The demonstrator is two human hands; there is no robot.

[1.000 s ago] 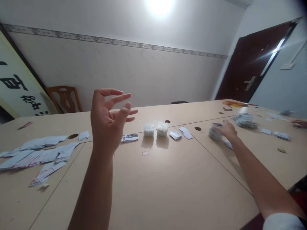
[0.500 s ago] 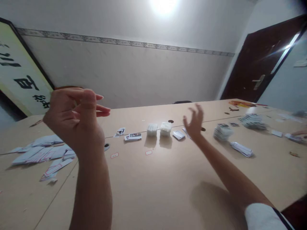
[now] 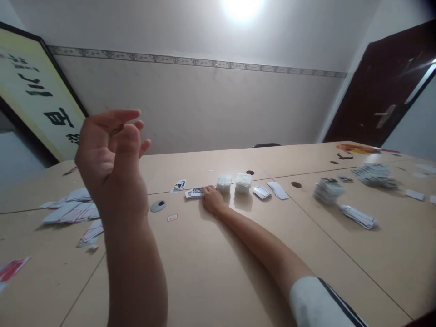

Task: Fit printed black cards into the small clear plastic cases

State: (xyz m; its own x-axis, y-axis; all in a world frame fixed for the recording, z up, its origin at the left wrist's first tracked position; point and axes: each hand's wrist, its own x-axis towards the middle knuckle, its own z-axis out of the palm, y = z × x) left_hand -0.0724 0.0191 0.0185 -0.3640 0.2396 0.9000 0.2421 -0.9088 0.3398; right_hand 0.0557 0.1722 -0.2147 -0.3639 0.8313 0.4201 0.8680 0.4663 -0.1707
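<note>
My left hand (image 3: 111, 156) is raised above the table at the left, with its fingers bent and apart and nothing visible in it. Low on the table, my right hand (image 3: 213, 200) reaches across and closes its fingers around the right end of a small stack of photo cards (image 3: 193, 194). Part of that grip is hidden. Just behind and to the right of it stand two translucent-wrapped white stacks (image 3: 224, 182). A few loose photo cards (image 3: 179, 185) lie behind the stack, and a small red-bordered label (image 3: 172, 218) lies in front.
White paper slips (image 3: 71, 211) are heaped at the left. To the right lie white card bundles (image 3: 262, 192), a taller stack (image 3: 327, 190), a slip bundle (image 3: 358, 216) and a blurred pile (image 3: 374, 175). The table (image 3: 218, 281) has a grey grommet (image 3: 158, 206).
My right hand has come down and leftward onto the stack of photo cards. My left hand has opened its fingers somewhat. The camera view has turned slightly left.
</note>
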